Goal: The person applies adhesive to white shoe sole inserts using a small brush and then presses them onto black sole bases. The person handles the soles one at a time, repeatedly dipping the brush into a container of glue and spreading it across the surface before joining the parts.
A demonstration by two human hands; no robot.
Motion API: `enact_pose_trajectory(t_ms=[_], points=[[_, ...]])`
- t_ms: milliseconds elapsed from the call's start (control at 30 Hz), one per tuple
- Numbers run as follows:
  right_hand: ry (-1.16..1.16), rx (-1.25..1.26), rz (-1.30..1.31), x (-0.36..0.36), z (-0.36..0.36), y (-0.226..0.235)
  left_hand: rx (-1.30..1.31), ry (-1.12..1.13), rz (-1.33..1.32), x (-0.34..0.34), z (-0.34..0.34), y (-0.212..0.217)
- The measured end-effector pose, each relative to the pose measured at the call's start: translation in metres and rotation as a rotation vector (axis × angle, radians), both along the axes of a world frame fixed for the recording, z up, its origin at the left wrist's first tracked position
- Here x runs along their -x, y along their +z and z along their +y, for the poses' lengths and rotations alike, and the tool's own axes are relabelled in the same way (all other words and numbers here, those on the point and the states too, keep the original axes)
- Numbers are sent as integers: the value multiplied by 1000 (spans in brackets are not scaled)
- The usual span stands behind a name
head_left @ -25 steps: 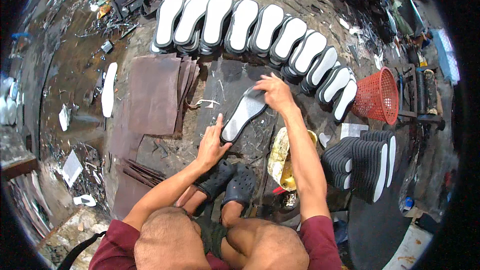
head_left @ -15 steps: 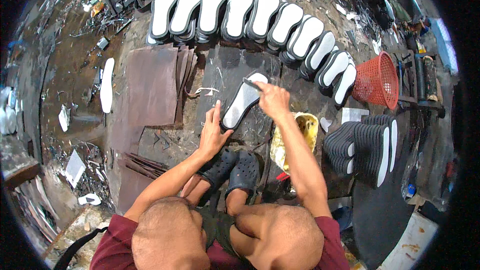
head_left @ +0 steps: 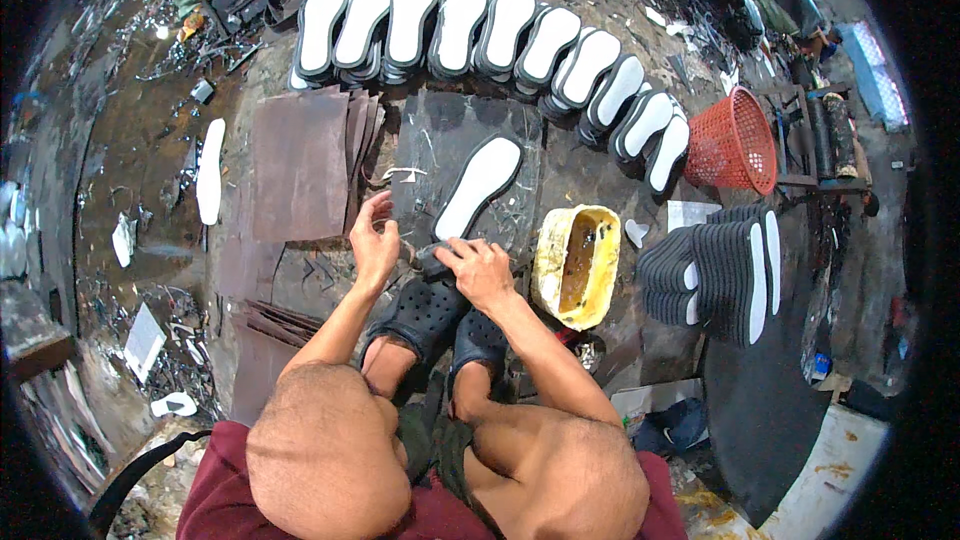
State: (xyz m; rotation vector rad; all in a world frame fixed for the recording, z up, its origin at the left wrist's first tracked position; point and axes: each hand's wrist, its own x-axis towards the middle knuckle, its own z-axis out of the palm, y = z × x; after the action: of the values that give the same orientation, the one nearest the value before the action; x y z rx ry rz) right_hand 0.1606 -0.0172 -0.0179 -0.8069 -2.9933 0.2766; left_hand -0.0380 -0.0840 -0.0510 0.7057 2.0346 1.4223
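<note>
A shoe sole [head_left: 479, 187] with a white top and black rim lies slanted on a dark sheet [head_left: 425, 130] in front of my feet. My right hand [head_left: 484, 272] is closed on a dark block-like tool [head_left: 434, 262], whose exact kind I cannot make out, at the sole's near end. My left hand [head_left: 375, 240] is raised off the sole to its left, fingers apart and holding nothing. To the right of the sole stands a yellow-rimmed tub [head_left: 577, 268] with yellowish-brown residue inside.
Stacks of white-topped soles [head_left: 463, 30] curve across the far side. A red plastic basket [head_left: 733, 145] stands at the right, near more stacked soles [head_left: 727, 280]. Brown sheets [head_left: 303, 165] lie at the left. Black clogs [head_left: 418, 318] are on my feet, close to my hands.
My right hand has moved from the sole's far part to its near end with the dark tool. My left hand has let go of the sole's edge and shifted left.
</note>
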Motion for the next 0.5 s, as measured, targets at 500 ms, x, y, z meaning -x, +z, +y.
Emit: enact_pose_trajectory(t_ms=[500], points=[[-736,131,326,-127,36,199,44,-499,508,-46,15,4]])
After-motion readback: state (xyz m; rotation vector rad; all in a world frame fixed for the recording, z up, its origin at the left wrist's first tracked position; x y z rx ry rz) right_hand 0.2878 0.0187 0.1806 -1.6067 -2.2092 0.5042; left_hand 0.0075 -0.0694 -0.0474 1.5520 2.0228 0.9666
